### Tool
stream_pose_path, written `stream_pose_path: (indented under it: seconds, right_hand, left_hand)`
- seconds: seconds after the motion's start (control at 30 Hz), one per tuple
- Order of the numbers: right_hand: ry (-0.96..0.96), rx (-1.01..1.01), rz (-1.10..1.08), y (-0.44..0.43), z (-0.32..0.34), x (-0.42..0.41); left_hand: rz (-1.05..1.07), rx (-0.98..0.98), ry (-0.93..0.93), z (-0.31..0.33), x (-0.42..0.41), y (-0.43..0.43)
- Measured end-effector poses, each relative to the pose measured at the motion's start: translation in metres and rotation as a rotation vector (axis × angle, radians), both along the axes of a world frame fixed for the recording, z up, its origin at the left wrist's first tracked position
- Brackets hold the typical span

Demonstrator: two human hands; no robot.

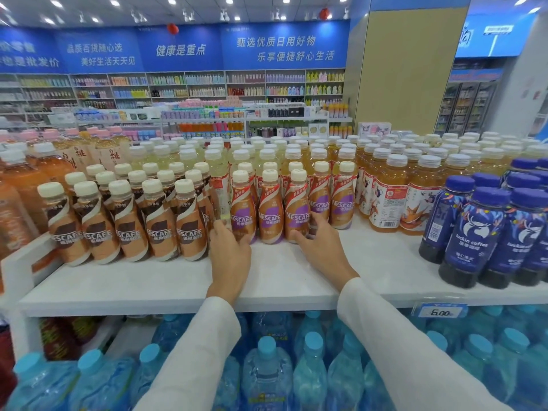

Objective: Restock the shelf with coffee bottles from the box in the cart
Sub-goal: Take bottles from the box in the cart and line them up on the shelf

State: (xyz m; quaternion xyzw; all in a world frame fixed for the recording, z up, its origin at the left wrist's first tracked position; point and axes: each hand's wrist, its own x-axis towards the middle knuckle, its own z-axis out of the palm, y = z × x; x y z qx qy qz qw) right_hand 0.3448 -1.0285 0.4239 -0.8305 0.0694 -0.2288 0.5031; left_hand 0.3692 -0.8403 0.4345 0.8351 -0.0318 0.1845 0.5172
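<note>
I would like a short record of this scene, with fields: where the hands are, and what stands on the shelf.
Place: shop shelf
Left hand: grips first purple bottle, front row
Right hand: grips third purple bottle, front row
Left of them: brown bottles
Far right: blue bottles
Below shelf: water bottles
Price tag: 6.00
</note>
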Motion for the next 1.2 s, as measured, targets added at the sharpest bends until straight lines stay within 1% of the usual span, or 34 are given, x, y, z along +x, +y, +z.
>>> stream_pose_path:
  seconds: [0.07,0.13,0.33,0.93,1.13,1.2]
  right_hand:
    - [0.0,-0.008,-0.004,0.0,0.0,-0.001]
    - [-0.005,0.0,0.001,0.0,0.0,-0.001]
    - [-0.022,0.017,0.008,0.0,0.002,-0.003]
    - [0.003,-0.009,-0.001,0.0,0.002,-0.003]
    - [0.021,0.009,0.037,0.002,0.008,-0.013]
    - [0.02,0.001,0.056,0.003,0.012,-0.025]
  left_hand:
    - [-0.084,-0.015,0.006,0.0,0.004,0.001]
    - [-0.119,-0.033,-0.005,-0.001,0.007,0.002]
    - [-0.098,-0.075,-0.003,0.0,0.009,0.002]
    - [-0.086,-0.091,0.013,-0.001,0.007,0.003]
    - [-0.118,-0.111,0.024,0.003,-0.013,0.005]
    - [-0.124,-0.077,0.011,0.002,-0.024,0.01]
